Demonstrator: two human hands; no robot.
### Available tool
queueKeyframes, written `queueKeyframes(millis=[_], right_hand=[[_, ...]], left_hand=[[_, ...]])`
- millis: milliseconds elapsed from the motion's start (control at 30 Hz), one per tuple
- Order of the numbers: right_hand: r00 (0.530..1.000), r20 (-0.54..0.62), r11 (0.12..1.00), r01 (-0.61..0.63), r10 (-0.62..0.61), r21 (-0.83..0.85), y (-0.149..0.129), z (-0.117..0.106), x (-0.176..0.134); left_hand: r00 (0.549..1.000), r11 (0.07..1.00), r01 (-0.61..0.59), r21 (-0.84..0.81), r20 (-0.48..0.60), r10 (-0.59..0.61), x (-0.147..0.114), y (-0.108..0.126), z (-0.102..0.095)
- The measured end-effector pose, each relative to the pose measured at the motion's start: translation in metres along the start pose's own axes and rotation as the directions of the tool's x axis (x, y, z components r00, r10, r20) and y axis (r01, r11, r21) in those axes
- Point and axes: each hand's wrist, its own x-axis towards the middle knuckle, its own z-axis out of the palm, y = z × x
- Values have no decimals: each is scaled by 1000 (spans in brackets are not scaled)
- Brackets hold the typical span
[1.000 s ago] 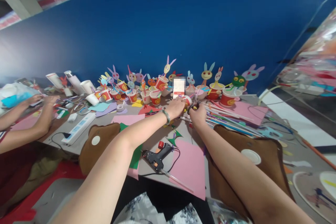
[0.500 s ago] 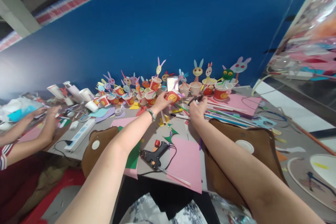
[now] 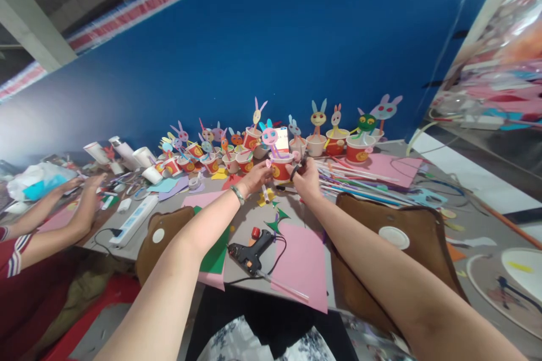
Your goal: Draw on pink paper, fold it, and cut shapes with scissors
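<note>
A red and white paper cup (image 3: 281, 171) stands upright in front of me, with a pink paper bunny head (image 3: 270, 136) with blue ears rising from it. At the cup's left side, the fingers of my left hand (image 3: 254, 178) close on its edge beside a small pink paper piece; the fingertips are partly hidden. My right hand (image 3: 310, 180) is closed around dark-handled scissors (image 3: 298, 168), close to the cup's right side, where another pink paper piece sticks out. The scissors' blades are hard to make out.
Several finished bunny cups (image 3: 318, 144) line the blue wall. Coloured sticks (image 3: 359, 185) lie to the right. Nearer me are a black glue gun (image 3: 252, 252), pink paper (image 3: 301, 265) and brown cushions (image 3: 393, 259). A co-worker's arms (image 3: 80, 203) are at left, beyond a power strip (image 3: 134, 220).
The cup has gone from tilted in my left hand to upright, and its bunny head now faces me. My left hand has lowered to the cup's left side; the right hand with scissors has shifted slightly left.
</note>
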Motion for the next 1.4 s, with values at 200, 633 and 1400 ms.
queueKeyframes(millis=[200,633,1400], right_hand=[[1000,-13,996,23,-24,-90,7,-1,1],[999,40,992,17,-12,-122,13,3,-5],[984,-176,996,-36,21,-81,10,-1,5]], left_hand=[[997,997,-17,-70,-73,12,1,-10,2],[989,988,-149,42,23,148,3,-11,7],[957,970,-61,234,-264,124,39,-36,9]])
